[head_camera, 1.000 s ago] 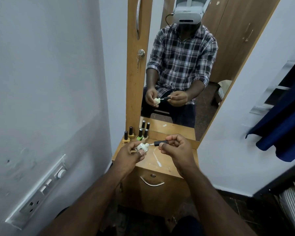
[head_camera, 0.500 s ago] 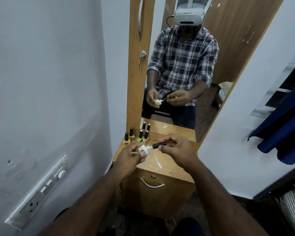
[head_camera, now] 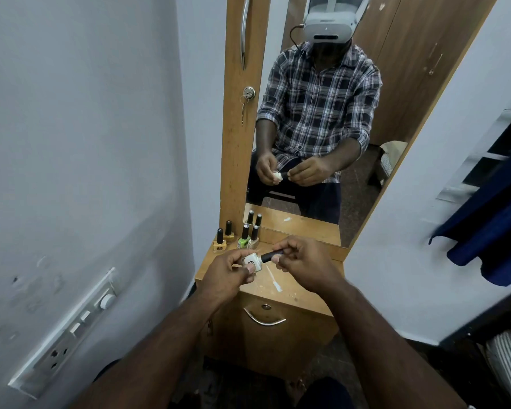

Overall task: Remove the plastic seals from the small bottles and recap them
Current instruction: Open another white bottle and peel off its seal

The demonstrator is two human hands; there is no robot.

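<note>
My left hand (head_camera: 227,274) grips a small white bottle (head_camera: 253,261) lying on its side above the wooden dresser top (head_camera: 295,286). My right hand (head_camera: 303,265) pinches its long black cap (head_camera: 272,256), which now sits against the bottle's neck. Several more small bottles with black caps stand at the back left of the top: two yellow ones (head_camera: 219,242) and a green one (head_camera: 243,239) beside a pale one (head_camera: 253,238). A thin white strip (head_camera: 275,283) lies on the wood under my hands.
A tall mirror (head_camera: 322,119) rises behind the dresser and reflects me. A drawer with a metal handle (head_camera: 264,319) faces me. A switch panel (head_camera: 65,332) is on the left wall. Dark blue cloth (head_camera: 490,219) hangs at the right.
The black cap, held apart from the white bottle with its brush stem showing, has been pushed in until it meets the bottle's neck. Both hands stayed over the dresser top.
</note>
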